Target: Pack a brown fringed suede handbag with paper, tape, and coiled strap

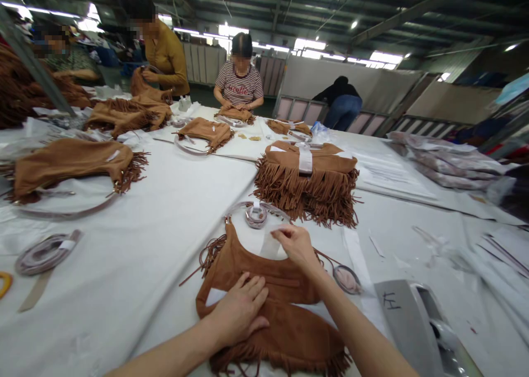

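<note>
A brown suede fringed bag (pixel 264 305) lies flat on the white table (pixel 165 244) right in front of me. My left hand (pixel 239 311) rests palm down on the bag's middle, fingers stretched out. My right hand (pixel 295 244) pinches a white paper strip (pixel 270 247) at the bag's upper edge. Just beyond the bag sits a coiled wrapped strap (pixel 256 216).
A stack of finished fringed bags (pixel 308 187) stands further back. More bags (pixel 70 165) and coiled straps (pixel 45 253) lie to the left. A tape dispenser (pixel 417 327) sits at the lower right. Three people work at the far end, and another bends over behind them.
</note>
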The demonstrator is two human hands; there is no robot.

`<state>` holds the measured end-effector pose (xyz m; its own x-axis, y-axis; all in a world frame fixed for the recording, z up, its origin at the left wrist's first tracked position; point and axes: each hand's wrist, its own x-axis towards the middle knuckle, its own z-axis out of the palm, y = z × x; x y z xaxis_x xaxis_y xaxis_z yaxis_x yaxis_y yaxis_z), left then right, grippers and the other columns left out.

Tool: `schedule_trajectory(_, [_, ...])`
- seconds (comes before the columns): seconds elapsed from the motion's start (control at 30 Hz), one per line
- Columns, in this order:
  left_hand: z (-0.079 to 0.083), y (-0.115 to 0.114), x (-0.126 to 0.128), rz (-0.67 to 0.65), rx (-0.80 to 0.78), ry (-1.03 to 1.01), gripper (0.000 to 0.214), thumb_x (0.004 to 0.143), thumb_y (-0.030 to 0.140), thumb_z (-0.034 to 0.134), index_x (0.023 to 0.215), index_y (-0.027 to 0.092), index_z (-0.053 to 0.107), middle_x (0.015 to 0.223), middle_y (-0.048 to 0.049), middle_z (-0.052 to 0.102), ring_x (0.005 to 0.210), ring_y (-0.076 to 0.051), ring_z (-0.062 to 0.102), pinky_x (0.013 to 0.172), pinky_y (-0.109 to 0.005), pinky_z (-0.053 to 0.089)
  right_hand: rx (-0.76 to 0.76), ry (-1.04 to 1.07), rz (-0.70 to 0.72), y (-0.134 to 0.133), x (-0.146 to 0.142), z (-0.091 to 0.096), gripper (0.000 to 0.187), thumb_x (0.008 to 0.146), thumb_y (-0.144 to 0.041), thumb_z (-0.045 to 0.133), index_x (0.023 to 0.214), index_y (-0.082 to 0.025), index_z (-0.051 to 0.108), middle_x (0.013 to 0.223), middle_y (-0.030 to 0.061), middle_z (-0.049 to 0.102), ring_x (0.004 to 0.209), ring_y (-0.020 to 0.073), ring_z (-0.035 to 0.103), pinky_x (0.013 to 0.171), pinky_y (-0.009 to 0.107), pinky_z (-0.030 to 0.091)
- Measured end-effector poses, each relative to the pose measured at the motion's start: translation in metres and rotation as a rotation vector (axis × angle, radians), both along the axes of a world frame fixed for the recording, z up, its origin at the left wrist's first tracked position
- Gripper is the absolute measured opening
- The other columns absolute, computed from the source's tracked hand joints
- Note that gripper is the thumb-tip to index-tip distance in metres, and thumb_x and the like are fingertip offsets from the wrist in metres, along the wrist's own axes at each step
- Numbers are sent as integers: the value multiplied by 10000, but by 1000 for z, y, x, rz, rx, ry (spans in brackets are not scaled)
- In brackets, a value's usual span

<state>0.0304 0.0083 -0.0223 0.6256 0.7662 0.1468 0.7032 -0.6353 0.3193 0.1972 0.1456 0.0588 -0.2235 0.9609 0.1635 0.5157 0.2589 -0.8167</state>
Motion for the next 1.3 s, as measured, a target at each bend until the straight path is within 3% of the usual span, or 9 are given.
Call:
schedule_trajectory(0.13, [3, -1, 1, 3, 23, -23, 586, 904, 528, 487, 1321, 119, 450, 1372, -158, 475, 1299, -282, 388, 1112, -486, 249, 33, 3, 68, -85, 7, 2, 305, 729, -177, 480, 898, -223, 731, 872, 8, 732, 794, 196, 673, 743, 294, 533])
schedule_trajectory(0.33, [7, -5, 0, 20, -25, -127, 420, 864, 376, 599, 1219, 178, 495, 1267, -106, 544, 1246, -261, 434, 1102, -482, 296, 299, -193, 163, -155, 21, -55, 376, 769, -86, 435, 1013, -216, 689, 1003, 47, 716, 912, 208, 672, 825, 375, 556])
schedule_trajectory(0.57, [-1, -12, -2, 70, 113, -159, 558, 804, 254, 662, 1300, 182, 418, 1466, -168, 324, 1371, -322, 254, 1074, -541, 326, 653, -409, 241, -170, 34, -73, 351, 868, -52, 390, 1053, -199, 649, 1076, 76, 692, 1061, 195, 617, 935, 420, 511])
schedule_trajectory(0.77, [-4, -17, -7, -161, 172, -135, 271, 937, 170, 463, 1192, 176, 554, 1258, -95, 582, 1229, -208, 468, 1030, -404, 384, 727, -466, 241, -175, 34, -78, 246, 908, -118, 455, 1031, -179, 659, 1071, 84, 692, 1090, 210, 600, 952, 435, 492])
schedule_trajectory(0.9, [-3, -30, 0, -193, 88, -163, 283, 963, 193, 405, 1197, 190, 565, 1244, -104, 594, 1157, -194, 525, 944, -359, 443, 699, -487, 270, -180, 34, -79, 264, 905, -147, 488, 1121, -180, 637, 1140, 93, 667, 1137, 213, 574, 977, 428, 473])
schedule_trajectory(1.03, [16, -47, 17, -86, -18, -177, 382, 982, 204, 264, 1264, 211, 520, 1289, -89, 569, 1098, -161, 561, 860, -280, 483, 683, -541, 293, -186, 36, -72, 309, 909, -154, 452, 1176, -163, 608, 1190, 98, 642, 1169, 216, 551, 997, 436, 454])
schedule_trajectory(1.13, [24, -57, 24, 57, -47, -158, 371, 975, 306, 313, 1277, 207, 504, 1252, -76, 597, 1121, -192, 550, 972, -374, 445, 718, -610, 338, -187, 42, -72, 382, 896, -157, 432, 1259, -153, 549, 1244, 104, 608, 1210, 215, 517, 1009, 423, 440])
schedule_trajectory(1.23, [1, -60, 26, 76, 147, -48, 557, 916, 496, 429, 1331, 125, 447, 1309, -140, 549, 1207, -274, 495, 1030, -480, 388, 896, -696, 387, -178, 51, -82, 457, 854, -184, 461, 1305, -134, 508, 1286, 114, 575, 1227, 211, 499, 1019, 376, 419])
schedule_trajectory(1.3, [-25, -57, 24, 41, 378, 60, 484, 937, 418, 426, 1298, 102, 486, 1299, -148, 556, 1185, -260, 521, 1019, -428, 403, 1082, -741, 377, -169, 57, -92, 442, 828, -204, 479, 1259, -142, 553, 1266, 94, 595, 1202, 197, 520, 1041, 344, 381])
